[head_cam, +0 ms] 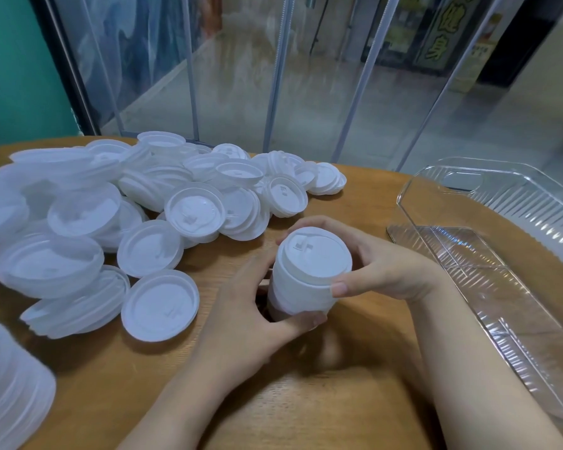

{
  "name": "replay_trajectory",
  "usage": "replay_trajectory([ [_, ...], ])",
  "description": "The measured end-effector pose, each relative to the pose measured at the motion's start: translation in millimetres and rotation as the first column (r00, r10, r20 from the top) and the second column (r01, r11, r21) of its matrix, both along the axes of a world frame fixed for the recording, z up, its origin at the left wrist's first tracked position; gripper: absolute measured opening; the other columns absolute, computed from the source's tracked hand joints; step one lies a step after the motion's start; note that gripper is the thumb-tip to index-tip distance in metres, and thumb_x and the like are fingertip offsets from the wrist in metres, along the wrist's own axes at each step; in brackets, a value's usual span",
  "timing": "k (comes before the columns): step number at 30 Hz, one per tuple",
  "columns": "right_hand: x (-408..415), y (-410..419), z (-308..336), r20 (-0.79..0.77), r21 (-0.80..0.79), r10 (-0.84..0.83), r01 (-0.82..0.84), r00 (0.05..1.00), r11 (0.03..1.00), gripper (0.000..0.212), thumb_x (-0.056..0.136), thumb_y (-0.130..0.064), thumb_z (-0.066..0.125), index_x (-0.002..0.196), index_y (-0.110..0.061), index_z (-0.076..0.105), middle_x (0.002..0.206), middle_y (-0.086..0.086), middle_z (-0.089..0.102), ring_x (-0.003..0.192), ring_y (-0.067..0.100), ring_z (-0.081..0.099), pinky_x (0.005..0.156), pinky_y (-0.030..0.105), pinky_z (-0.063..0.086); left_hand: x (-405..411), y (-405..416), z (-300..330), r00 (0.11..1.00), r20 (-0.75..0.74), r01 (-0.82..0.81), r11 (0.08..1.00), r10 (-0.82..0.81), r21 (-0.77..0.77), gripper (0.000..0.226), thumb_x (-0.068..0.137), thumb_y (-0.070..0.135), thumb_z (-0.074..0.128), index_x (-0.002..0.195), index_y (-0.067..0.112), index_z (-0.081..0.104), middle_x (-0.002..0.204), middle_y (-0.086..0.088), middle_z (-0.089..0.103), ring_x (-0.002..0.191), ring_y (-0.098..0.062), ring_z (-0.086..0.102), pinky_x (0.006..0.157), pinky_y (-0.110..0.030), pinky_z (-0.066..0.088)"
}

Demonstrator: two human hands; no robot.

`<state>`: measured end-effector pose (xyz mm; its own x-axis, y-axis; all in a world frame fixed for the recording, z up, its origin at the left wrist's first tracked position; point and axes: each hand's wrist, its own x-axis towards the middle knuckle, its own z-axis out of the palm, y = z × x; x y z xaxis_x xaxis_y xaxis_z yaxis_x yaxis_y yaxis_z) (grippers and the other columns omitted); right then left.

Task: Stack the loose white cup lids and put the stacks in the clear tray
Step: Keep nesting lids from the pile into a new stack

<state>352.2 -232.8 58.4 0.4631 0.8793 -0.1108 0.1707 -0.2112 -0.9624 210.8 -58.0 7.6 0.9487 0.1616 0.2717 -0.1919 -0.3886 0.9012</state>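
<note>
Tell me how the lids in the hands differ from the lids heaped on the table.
The held stack is nested into one neat column; the loose pile is scattered and overlapping. Left hand and right hand grip the stack; nothing touches the pile. Both are the same white lids.

Bare bench [355, 206] lies open between the loose lid pile [150, 203] on the left and the clear tray [488, 254] on the right. Tray interior unobstructed. A further lid stack [10, 388] blocks the near-left corner.
</note>
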Motion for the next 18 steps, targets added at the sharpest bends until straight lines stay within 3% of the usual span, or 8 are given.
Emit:
replay_trajectory([
  [6, 3.0, -2.7, -1.3, -0.018, 0.006, 0.045, -0.045, 0.999, 0.999, 0.088, 0.070, -0.024, 0.084, 0.148, -0.017, 0.045, 0.148, 0.011, 0.056, 0.138, 0.025, 0.053, 0.112, 0.038, 0.043, -0.8, 0.2, -1.0, 1.000, -0.017, 0.005, 1.000, -0.005, -0.025, 0.079, 0.067, 0.032, 0.096, 0.134, 0.052, 0.058, 0.123, 0.031, 0.066, 0.112, 0.004, 0.063, 0.086, -0.012, 0.049],
  [8, 4.8, -4.1, -1.9, -0.064, 0.035, 0.077, -0.075, 0.995, 0.997, 0.106, 0.067, -0.040, 0.094, 0.154, -0.017, 0.040, 0.153, 0.008, 0.052, 0.143, 0.024, 0.049, 0.113, 0.036, 0.041, -1.1, 0.1, -0.9, 1.000, -0.015, -0.002, 1.000, 0.001, -0.017, 0.079, 0.067, 0.032, 0.096, 0.132, 0.054, 0.057, 0.122, 0.031, 0.066, 0.111, 0.004, 0.063, 0.085, -0.011, 0.049],
  [11, 7.9, -1.9, -1.8, -0.093, 0.143, -0.003, 0.016, 0.996, 0.990, 0.114, 0.066, -0.064, 0.088, 0.156, -0.016, 0.037, 0.158, 0.009, 0.048, 0.148, 0.025, 0.043, 0.117, 0.041, 0.040, -2.1, 0.2, 0.1, 1.000, -0.006, -0.016, 1.000, 0.016, -0.011, 0.077, 0.066, 0.032, 0.097, 0.126, 0.060, 0.056, 0.119, 0.035, 0.066, 0.108, 0.006, 0.063, 0.083, -0.007, 0.046],
  [13, 13.5, 1.9, -9.3, -0.034, 0.244, -0.236, 0.237, 0.971, 0.940, 0.092, 0.072, -0.065, 0.084, 0.144, -0.017, 0.053, 0.149, 0.005, 0.058, 0.144, 0.020, 0.049, 0.116, 0.043, 0.042, -2.8, 0.8, 0.1, 1.000, -0.019, -0.016, 1.000, 0.015, -0.015, 0.076, 0.065, 0.035, 0.097, 0.124, 0.061, 0.056, 0.118, 0.036, 0.065, 0.107, 0.007, 0.062, 0.083, -0.008, 0.046],
  [16, 32.7, 14.9, -38.5, 0.205, 0.312, -0.634, 0.565, 0.745, 0.764, 0.038, 0.084, -0.041, 0.077, 0.118, -0.027, 0.069, 0.124, -0.011, 0.072, 0.122, 0.008, 0.064, 0.103, 0.035, 0.050, -4.1, 4.7, -0.5, 0.999, -0.052, -0.013, 1.000, 0.012, -0.012, 0.078, 0.065, 0.043, 0.096, 0.128, 0.061, 0.054, 0.120, 0.032, 0.066, 0.104, 0.003, 0.065, 0.083, -0.018, 0.051],
  [18, 46.0, 26.6, -58.7, 0.388, 0.289, -0.670, 0.607, 0.633, 0.741, 0.026, 0.091, -0.028, 0.076, 0.116, -0.029, 0.071, 0.121, -0.013, 0.071, 0.117, 0.002, 0.063, 0.101, 0.029, 0.050, -5.8, 7.5, -0.5, 0.998, -0.058, -0.020, 1.000, 0.020, 0.000, 0.081, 0.064, 0.046, 0.096, 0.131, 0.062, 0.053, 0.120, 0.032, 0.065, 0.102, 0.003, 0.065, 0.083, -0.021, 0.051],
])
